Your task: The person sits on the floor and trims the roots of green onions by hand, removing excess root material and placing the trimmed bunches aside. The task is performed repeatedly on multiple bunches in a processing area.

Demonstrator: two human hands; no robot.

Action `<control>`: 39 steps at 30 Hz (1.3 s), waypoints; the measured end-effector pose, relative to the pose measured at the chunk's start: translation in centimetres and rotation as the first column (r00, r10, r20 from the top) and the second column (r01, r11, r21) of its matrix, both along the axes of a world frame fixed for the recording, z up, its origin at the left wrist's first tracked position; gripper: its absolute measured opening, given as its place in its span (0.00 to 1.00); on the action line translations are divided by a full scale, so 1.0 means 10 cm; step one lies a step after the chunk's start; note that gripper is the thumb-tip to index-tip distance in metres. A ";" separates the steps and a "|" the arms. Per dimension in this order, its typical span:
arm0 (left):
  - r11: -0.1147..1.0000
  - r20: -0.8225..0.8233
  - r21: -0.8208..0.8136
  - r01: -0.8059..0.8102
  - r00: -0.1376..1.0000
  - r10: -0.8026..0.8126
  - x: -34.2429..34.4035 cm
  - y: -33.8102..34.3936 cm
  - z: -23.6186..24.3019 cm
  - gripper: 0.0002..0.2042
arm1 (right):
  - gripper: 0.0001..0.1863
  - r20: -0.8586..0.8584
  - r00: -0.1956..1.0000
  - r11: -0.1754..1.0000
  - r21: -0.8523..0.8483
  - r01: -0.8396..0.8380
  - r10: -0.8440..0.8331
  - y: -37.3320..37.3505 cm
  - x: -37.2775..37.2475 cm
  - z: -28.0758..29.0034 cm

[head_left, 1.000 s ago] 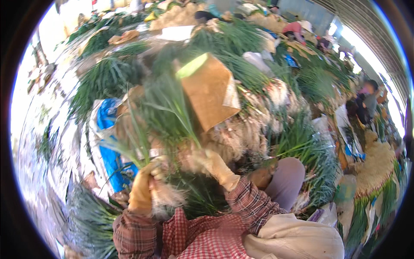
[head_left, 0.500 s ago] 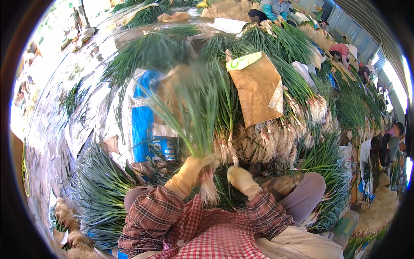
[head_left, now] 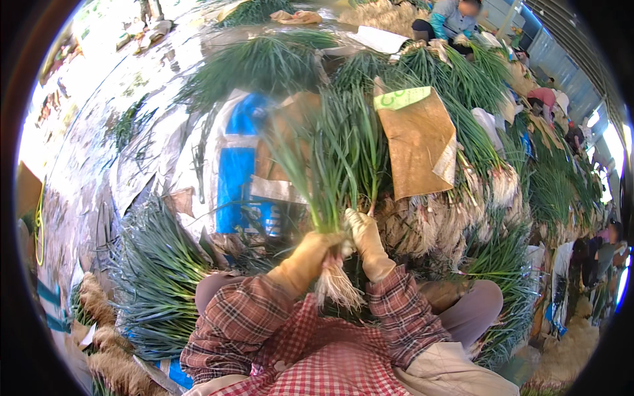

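Observation:
My left hand (head_left: 316,254), in a pale yellow work glove, is closed around a bunch of green onions (head_left: 321,211) in front of my lap. Their leaves fan upward, while the stringy pale roots hang below the fist. Just to the right, my gloved right hand (head_left: 367,244) is raised with curled fingers at the lower stalks of more green onions (head_left: 373,158); it seems to pinch a stalk, though the fingertips are partly hidden. A large heap of green onions (head_left: 422,218) lies ahead, roots toward me, with a brown paper sack piece (head_left: 419,148) on top.
Blue-and-white sacking (head_left: 238,178) lies ahead on the left. Another pile of green onions (head_left: 158,284) rests beside my left knee, and more (head_left: 505,270) beside my right. Co-workers sit at far right, one in a grey and teal top (head_left: 456,20).
My right hand has risen from beside my right leg to the stalks next to the bunch. The left hand has shifted slightly right with its green onions. The whole view has turned a little.

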State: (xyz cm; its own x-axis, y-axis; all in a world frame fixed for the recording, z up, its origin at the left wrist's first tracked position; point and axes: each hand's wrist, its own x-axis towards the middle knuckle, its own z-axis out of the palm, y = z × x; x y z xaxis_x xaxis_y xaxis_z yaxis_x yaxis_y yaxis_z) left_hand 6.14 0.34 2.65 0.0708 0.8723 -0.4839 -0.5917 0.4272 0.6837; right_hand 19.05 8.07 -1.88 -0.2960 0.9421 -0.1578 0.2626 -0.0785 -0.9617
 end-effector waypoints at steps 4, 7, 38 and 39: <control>0.995 -0.077 0.094 -0.037 0.996 0.044 -0.21 0.05 0.40 0.10 | 0.23 0.129 0.919 0.913 -0.227 -0.339 0.373 -0.22 0.18 -0.14; 0.951 -0.014 0.263 -0.159 0.986 0.169 -0.30 0.02 0.63 0.10 | 0.30 0.450 -0.151 0.257 -0.720 -0.644 0.880 -0.22 0.47 -0.17; 1.000 0.049 -0.008 0.011 0.999 -0.010 -0.06 -0.04 0.18 0.15 | 0.16 -0.433 0.894 0.892 -0.441 -0.097 -0.117 -0.48 0.32 -0.45; 0.998 0.184 0.066 -0.012 0.983 0.000 -0.14 -0.03 0.24 0.15 | 0.19 -0.193 0.981 0.870 -0.483 -0.100 0.006 -0.58 0.39 -0.49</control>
